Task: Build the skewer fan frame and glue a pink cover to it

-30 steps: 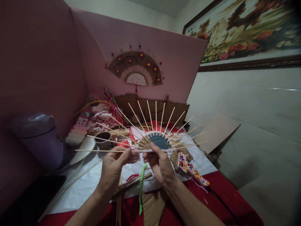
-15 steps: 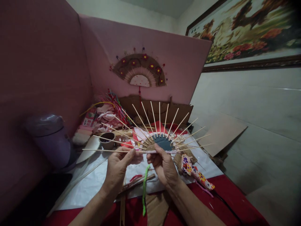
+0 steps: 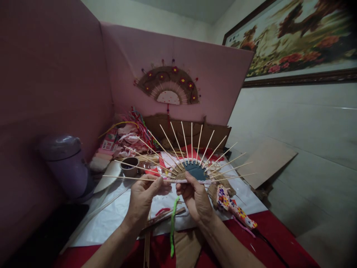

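Note:
Between both hands, above the table, is a half-round fan frame [image 3: 196,170] with a dark blue and brown cardboard base. Several thin wooden sticks radiate up and outward from its curved edge. My left hand [image 3: 143,195] pinches the lowest left stick [image 3: 119,177] between thumb and fingers, close to the base. My right hand [image 3: 197,199] grips the base's straight lower edge, thumb on the front face; its other fingers are partly hidden behind. Beneath the hands lie a bright green fuzzy strip [image 3: 173,223] and a piece of brown cardboard [image 3: 186,247].
A floral-patterned glue gun [image 3: 240,214] with a black cord lies at right. A dark cup [image 3: 129,169], a purple canister [image 3: 67,167] and a heap of pink cloth [image 3: 125,137] stand at left. A finished fan [image 3: 169,83] hangs on the pink panel behind.
The whole view has shifted slightly, so the scene sits a little further right and lower. Both hands keep the same hold on the fan frame.

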`<state>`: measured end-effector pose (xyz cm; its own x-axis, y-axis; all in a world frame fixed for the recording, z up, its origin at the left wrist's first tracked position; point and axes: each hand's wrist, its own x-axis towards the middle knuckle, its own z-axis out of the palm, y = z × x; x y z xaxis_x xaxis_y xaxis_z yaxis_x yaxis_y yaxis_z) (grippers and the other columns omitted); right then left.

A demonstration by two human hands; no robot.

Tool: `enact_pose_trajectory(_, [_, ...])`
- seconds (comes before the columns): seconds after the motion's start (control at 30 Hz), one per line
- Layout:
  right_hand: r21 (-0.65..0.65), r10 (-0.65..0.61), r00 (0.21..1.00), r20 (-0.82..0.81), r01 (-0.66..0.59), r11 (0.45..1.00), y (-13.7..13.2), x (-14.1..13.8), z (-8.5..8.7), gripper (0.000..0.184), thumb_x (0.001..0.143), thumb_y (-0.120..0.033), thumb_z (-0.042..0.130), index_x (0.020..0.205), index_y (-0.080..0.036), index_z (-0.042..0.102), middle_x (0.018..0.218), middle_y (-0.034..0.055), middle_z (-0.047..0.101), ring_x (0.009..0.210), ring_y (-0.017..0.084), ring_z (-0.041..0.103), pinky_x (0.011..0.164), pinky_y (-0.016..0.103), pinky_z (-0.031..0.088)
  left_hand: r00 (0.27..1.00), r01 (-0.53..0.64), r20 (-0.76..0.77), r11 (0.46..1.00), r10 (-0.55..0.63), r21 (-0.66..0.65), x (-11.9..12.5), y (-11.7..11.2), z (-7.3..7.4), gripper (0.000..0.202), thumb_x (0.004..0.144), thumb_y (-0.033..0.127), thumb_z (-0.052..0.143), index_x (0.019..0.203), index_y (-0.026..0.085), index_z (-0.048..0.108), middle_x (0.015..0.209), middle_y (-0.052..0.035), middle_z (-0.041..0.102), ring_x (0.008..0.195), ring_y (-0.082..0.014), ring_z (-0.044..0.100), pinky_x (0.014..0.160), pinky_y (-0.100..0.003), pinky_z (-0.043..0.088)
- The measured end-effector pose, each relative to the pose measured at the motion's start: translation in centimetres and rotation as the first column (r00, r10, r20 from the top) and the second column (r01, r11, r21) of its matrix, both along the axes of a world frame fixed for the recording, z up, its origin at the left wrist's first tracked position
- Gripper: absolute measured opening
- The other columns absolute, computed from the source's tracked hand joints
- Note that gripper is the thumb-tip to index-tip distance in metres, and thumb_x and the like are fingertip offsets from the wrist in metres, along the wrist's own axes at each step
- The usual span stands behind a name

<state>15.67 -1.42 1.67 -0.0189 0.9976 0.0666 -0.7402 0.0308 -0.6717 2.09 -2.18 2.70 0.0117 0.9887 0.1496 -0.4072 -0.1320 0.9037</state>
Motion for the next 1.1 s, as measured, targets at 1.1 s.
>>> enact_pose_trajectory(1.1, [0.016,-0.007,1.0,-0.029,0.007,1.0,0.25,-0.09,-0.37,0.018,0.078,-0.023,0.058,0.063,-0.013,0.059,0.052,0.0021,0.064,0.045,0.011,0.057,0.045,0.02,0.045,0.999,-0.014,-0.038,1.0,0.014,0.0,-0.23,0.53,-0.55,0.016,0.07,0.027,0.066,0.071,0.013,0.059,0.064,-0.0045,0.068,0.059,-0.018,0.065,0.058,-0.029,0.052])
